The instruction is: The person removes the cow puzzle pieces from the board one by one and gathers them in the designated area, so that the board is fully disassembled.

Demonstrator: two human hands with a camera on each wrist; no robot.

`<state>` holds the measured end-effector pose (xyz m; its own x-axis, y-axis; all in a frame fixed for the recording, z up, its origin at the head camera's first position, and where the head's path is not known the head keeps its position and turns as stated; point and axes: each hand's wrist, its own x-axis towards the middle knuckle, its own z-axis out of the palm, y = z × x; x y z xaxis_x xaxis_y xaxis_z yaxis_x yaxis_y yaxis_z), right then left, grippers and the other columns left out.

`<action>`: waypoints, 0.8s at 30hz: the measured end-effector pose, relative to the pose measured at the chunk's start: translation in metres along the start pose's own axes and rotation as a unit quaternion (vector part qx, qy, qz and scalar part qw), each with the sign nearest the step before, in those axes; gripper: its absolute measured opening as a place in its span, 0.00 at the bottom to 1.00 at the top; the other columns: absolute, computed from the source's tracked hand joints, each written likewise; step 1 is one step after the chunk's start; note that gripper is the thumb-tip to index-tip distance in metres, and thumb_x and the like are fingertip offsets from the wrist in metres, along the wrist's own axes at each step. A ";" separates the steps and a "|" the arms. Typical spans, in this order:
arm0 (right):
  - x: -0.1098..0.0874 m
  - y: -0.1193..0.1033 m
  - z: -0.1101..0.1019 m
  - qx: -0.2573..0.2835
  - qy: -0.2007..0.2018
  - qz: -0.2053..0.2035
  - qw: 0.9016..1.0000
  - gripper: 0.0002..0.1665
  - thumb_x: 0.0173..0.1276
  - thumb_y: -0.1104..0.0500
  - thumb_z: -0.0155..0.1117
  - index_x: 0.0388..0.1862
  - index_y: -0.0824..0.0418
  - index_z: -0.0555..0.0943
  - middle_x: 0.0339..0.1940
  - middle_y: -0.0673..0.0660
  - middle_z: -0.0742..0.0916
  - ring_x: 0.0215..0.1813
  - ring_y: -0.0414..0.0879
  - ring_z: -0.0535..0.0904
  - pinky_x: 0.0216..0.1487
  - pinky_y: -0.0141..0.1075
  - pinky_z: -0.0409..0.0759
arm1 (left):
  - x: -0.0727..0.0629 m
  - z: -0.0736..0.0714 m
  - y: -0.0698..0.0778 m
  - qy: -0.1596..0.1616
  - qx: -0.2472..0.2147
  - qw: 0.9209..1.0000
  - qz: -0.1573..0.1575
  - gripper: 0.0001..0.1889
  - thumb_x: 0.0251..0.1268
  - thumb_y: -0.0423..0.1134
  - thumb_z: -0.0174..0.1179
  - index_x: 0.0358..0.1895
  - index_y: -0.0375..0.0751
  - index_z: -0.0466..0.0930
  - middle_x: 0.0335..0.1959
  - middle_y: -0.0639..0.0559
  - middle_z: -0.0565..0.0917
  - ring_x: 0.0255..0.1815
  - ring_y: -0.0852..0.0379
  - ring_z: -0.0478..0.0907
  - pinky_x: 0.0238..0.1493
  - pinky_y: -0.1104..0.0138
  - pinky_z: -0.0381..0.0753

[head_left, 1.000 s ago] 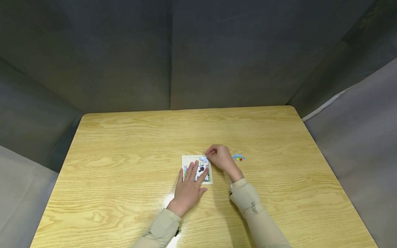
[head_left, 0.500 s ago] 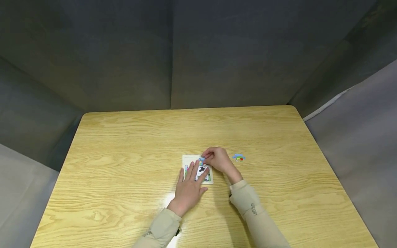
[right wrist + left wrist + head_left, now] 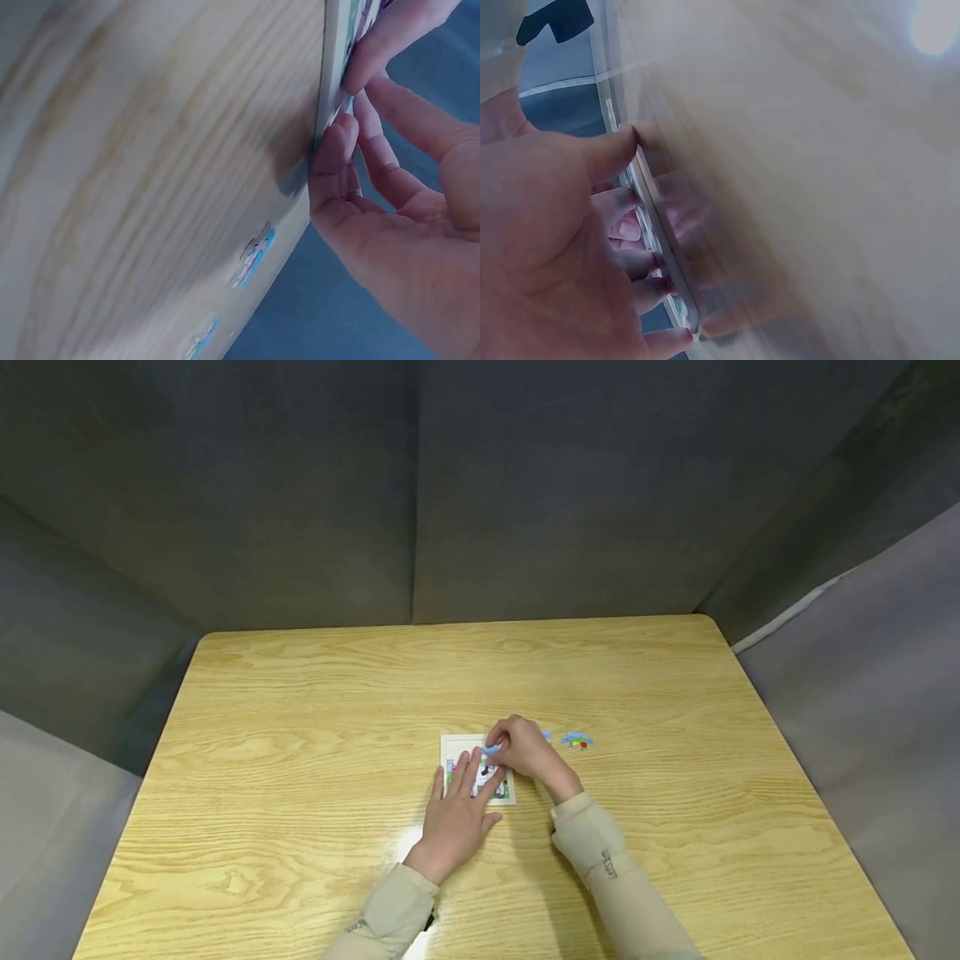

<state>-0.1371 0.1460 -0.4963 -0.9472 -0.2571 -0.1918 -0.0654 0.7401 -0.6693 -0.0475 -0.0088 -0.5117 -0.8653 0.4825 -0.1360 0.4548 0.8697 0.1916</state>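
Observation:
A square jigsaw puzzle tray (image 3: 459, 741) with a pale frame lies on the table, holding a picture of a black-and-white cow. My left hand (image 3: 453, 825) rests on it with fingers spread and straight, covering part of the picture. Over the tray's upper right corner, my right hand (image 3: 527, 750) pinches a blue-edged puzzle piece (image 3: 491, 750) between thumb and fingers. Those fingers hide most of the piece. In the right wrist view, the right hand's fingertips (image 3: 330, 150) touch the tray's edge, close to a left-hand finger.
Two loose puzzle pieces lie to the right of the tray: one with blue, green and red (image 3: 577, 742), and another (image 3: 546, 735) partly hidden behind the right hand. The wooden table (image 3: 315, 710) is bounded by dark grey partitions (image 3: 300, 527) at the back and sides.
My right hand has shifted slightly left over the tray's upper right corner with the blue-edged piece. A second loose piece now shows behind that hand. The left hand has stayed put.

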 end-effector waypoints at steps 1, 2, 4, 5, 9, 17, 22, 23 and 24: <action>0.000 -0.001 0.000 -0.004 -0.003 0.003 1.000 0.11 0.53 0.66 0.78 0.34 0.63 0.84 0.33 0.56 0.81 0.34 0.44 0.75 0.37 0.35 0.76 | 0.000 0.000 0.000 0.000 0.000 1.000 0.000 0.31 0.74 0.57 0.49 0.77 0.58 0.57 0.80 0.41 0.46 0.79 0.45 0.43 0.73 0.43 0.48; 0.000 -0.001 0.000 -0.008 -0.008 0.006 1.000 0.11 0.53 0.66 0.78 0.34 0.63 0.84 0.34 0.56 0.81 0.35 0.44 0.75 0.38 0.35 0.77 | 0.000 0.000 0.000 -0.002 0.001 1.000 -0.001 0.31 0.74 0.57 0.48 0.77 0.58 0.57 0.80 0.41 0.46 0.79 0.45 0.42 0.73 0.43 0.48; 0.000 -0.002 0.000 -0.014 -0.014 0.009 1.000 0.12 0.54 0.65 0.77 0.36 0.62 0.84 0.34 0.55 0.82 0.36 0.44 0.76 0.39 0.35 0.77 | 0.001 0.000 -0.001 -0.004 0.003 1.000 -0.002 0.31 0.74 0.57 0.48 0.77 0.58 0.57 0.80 0.41 0.46 0.79 0.45 0.42 0.73 0.43 0.48; -0.001 -0.003 -0.001 -0.013 -0.018 0.008 1.000 0.12 0.54 0.66 0.77 0.37 0.62 0.84 0.34 0.55 0.82 0.36 0.44 0.76 0.40 0.36 0.77 | 0.001 0.000 -0.001 -0.006 0.005 1.000 -0.002 0.31 0.74 0.58 0.48 0.77 0.58 0.57 0.80 0.42 0.46 0.79 0.45 0.42 0.73 0.43 0.47; -0.003 -0.004 -0.002 -0.008 -0.029 0.002 1.000 0.15 0.53 0.67 0.77 0.39 0.64 0.83 0.35 0.55 0.82 0.37 0.45 0.76 0.41 0.37 0.78 | 0.001 -0.001 -0.001 -0.008 0.009 1.000 -0.003 0.31 0.74 0.58 0.47 0.77 0.58 0.58 0.80 0.42 0.46 0.79 0.45 0.42 0.73 0.43 0.48; -0.002 -0.001 -0.004 -0.009 -0.043 -0.013 0.999 0.16 0.52 0.67 0.78 0.39 0.64 0.82 0.34 0.55 0.83 0.36 0.44 0.76 0.41 0.36 0.77 | 0.000 0.002 0.000 0.002 0.004 1.000 0.001 0.30 0.74 0.57 0.48 0.76 0.58 0.61 0.79 0.41 0.47 0.79 0.45 0.43 0.73 0.43 0.49; -0.003 0.002 -0.007 0.034 -0.042 -0.034 0.998 0.13 0.54 0.69 0.76 0.37 0.65 0.82 0.33 0.57 0.83 0.34 0.45 0.76 0.39 0.34 0.78 | 0.000 0.003 0.000 0.003 0.003 1.000 0.002 0.31 0.74 0.57 0.48 0.77 0.59 0.58 0.80 0.41 0.46 0.79 0.45 0.43 0.73 0.42 0.48; -0.004 0.002 -0.008 0.045 -0.041 -0.041 0.997 0.12 0.55 0.70 0.75 0.37 0.66 0.82 0.33 0.57 0.83 0.34 0.45 0.77 0.38 0.34 0.78 | 0.000 0.002 0.000 0.001 0.003 1.000 0.002 0.31 0.74 0.57 0.48 0.77 0.59 0.57 0.80 0.42 0.46 0.79 0.45 0.42 0.73 0.42 0.48; -0.004 0.003 -0.009 0.054 -0.041 -0.047 0.997 0.11 0.55 0.70 0.74 0.36 0.66 0.83 0.33 0.58 0.83 0.34 0.45 0.77 0.38 0.34 0.79 | 0.000 0.002 0.000 0.001 0.002 1.000 0.002 0.31 0.74 0.57 0.48 0.77 0.59 0.57 0.80 0.42 0.46 0.79 0.45 0.42 0.73 0.42 0.48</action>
<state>-0.1359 0.1544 -0.4911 -0.9093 -0.3750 -0.1803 -0.1134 0.6403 -0.7597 -0.0469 -0.0083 -0.5137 -0.8643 0.4853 -0.1325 0.4588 0.8684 0.1880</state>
